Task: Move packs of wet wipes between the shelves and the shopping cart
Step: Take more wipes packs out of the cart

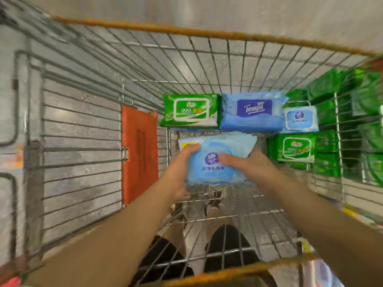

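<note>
Vinda pack (215,162) hemmed by green packs (190,110), Tempo pack (253,111)

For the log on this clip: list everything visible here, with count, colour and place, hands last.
Cart: one, grey wire with orange rim, fills the view.
Orange flap: one, on the cart's left wall.
Held pack: one, light blue, low in the cart, middle.
Green packs: two, one at far left, one at right, both on the cart floor.
Tempo pack: one, blue, far middle, between the green pack and the small pack.
Small pack: one, pale blue and white, far right.
Shelf packs: several, green, outside the cart on the right; count unclear.
Left hand: grips the held pack's left edge.
Right hand: grips its right edge.
</note>
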The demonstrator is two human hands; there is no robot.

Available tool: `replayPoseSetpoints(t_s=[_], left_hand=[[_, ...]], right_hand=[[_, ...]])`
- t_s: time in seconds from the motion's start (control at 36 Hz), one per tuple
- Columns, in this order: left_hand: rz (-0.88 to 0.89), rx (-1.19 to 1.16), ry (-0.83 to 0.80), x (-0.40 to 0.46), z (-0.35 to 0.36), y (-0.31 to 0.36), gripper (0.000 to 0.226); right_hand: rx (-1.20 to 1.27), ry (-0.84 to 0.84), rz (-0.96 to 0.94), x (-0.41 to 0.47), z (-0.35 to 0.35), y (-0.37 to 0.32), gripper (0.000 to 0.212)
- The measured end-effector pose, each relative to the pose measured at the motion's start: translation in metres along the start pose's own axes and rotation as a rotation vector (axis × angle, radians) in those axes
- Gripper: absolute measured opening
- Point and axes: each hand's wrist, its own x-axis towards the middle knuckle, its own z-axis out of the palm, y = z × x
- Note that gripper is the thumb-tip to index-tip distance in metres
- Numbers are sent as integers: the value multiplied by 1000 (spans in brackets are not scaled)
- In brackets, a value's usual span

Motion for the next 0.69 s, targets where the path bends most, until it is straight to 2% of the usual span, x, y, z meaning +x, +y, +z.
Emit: replayPoseSetpoints(t_s=[0.11, 0.19, 0.36, 0.47, 0.53, 0.58, 0.64, 0.69], left_hand=[[121, 33, -62, -50, 5, 23, 56], [233, 50, -98, -90, 11, 35, 79], [435, 130, -267, -173, 35, 51, 92], [501, 179, -421, -225, 58, 49, 92], [535, 230, -496, -247, 71, 46, 91], [538, 281, -564, -271, 88, 41, 108], [541, 318, -633, -293, 105, 33, 121], [532, 345, -690, -314, 122, 23, 125]], right_hand=[[65, 36, -226, -56, 9, -33, 62], [111, 51, -340, -96, 10, -48, 76], [216, 227, -514, -182, 13, -68, 117], [265, 267, -616, -247, 7, -77, 101], [290, 308, -656, -280, 3, -76, 81], [301, 384, -710, -310, -3, -70, 69], [327, 489, -728, -338, -9, -63, 85], [363, 577, -746, -368, -15, -57, 96]])
